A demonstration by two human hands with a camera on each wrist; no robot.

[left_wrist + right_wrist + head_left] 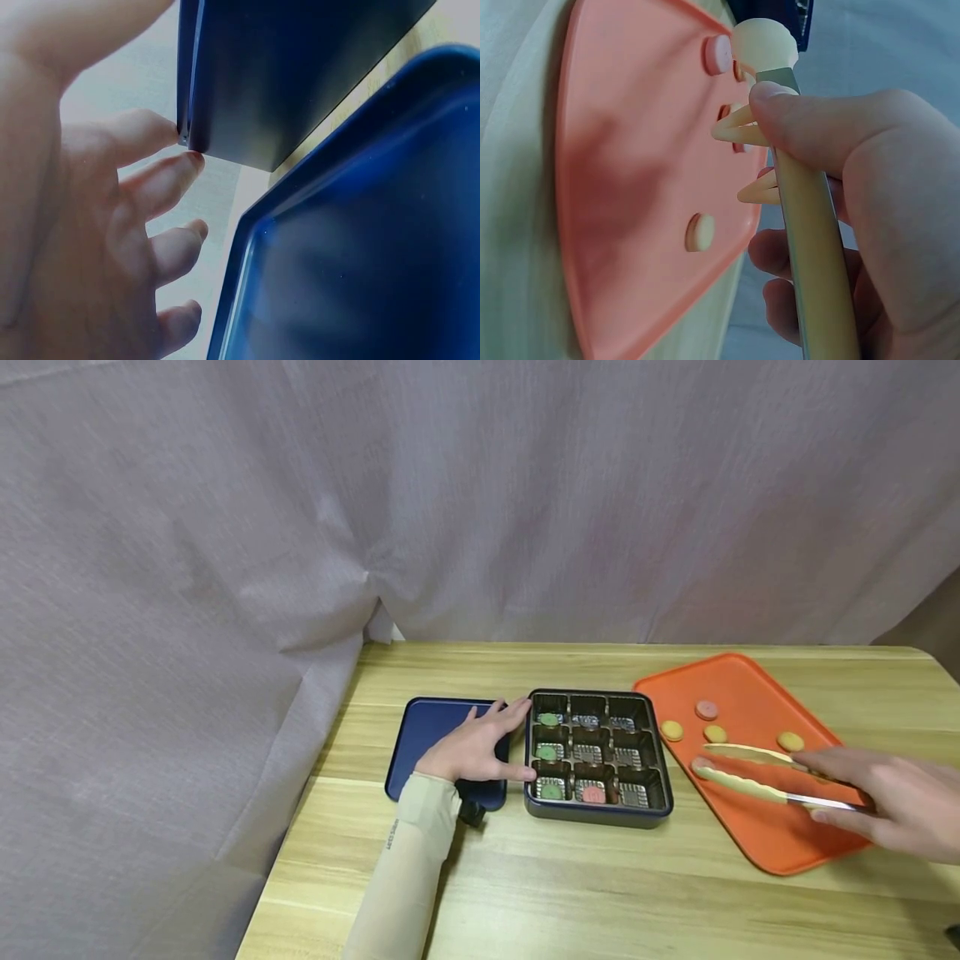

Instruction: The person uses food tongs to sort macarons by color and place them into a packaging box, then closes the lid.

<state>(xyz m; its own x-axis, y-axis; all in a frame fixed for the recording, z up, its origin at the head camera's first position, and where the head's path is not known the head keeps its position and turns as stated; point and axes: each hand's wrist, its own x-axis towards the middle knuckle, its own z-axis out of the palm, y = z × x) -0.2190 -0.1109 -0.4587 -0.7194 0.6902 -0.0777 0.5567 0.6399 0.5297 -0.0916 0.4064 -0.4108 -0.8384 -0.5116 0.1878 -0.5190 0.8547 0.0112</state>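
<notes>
My right hand (903, 797) grips a pair of tongs (817, 277) with cream-coloured tips, held over the orange tray (780, 843). The tongs' arms are spread, their tips near a pink macaron (702, 763) at the tray's left edge; whether they touch it I cannot tell. Another pink macaron (706, 709) and several yellow macarons (791, 742) lie around the tips. My left hand (472, 747) has its fingers spread, thumb and fingertips touching the left side of a dark blue box (600, 817). Green macarons (552, 789) fill the box's left column; a pink macaron (593, 792) sits front middle.
Beneath and left of my left hand lies a blue lid (423, 747), its rim facing up. A wooden table (570, 893) carries everything. Behind it hangs a grey curtain (525, 527). The tray's left edge lies close beside the box.
</notes>
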